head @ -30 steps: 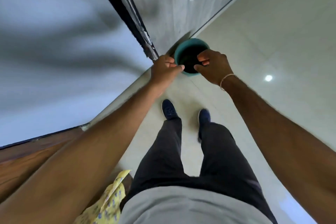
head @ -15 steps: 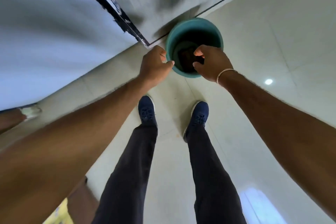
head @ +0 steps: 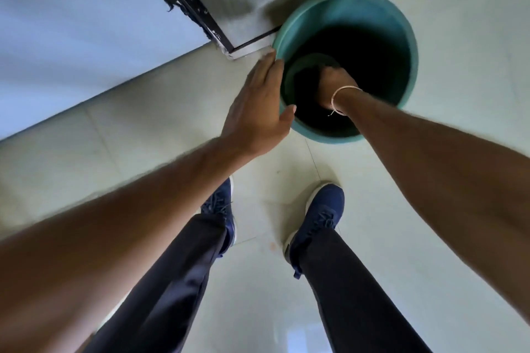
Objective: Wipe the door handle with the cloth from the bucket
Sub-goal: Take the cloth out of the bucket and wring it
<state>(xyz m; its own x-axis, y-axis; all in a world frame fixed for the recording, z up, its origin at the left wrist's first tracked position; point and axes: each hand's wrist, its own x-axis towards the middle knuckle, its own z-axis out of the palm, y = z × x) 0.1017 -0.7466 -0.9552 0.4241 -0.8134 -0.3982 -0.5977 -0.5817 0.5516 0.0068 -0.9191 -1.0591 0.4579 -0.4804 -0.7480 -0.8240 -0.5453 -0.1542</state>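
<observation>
In teal bucket [head: 398, 17], right hand [head: 334, 86], cloth unseen

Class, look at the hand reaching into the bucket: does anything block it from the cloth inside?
Nothing visible does. The right hand is already deep inside the bucket; the cloth itself cannot be made out in the dark interior.

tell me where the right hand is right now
In the head view, the right hand is down inside the teal bucket, upper centre-right, while the left hand rests against the rim.
</observation>
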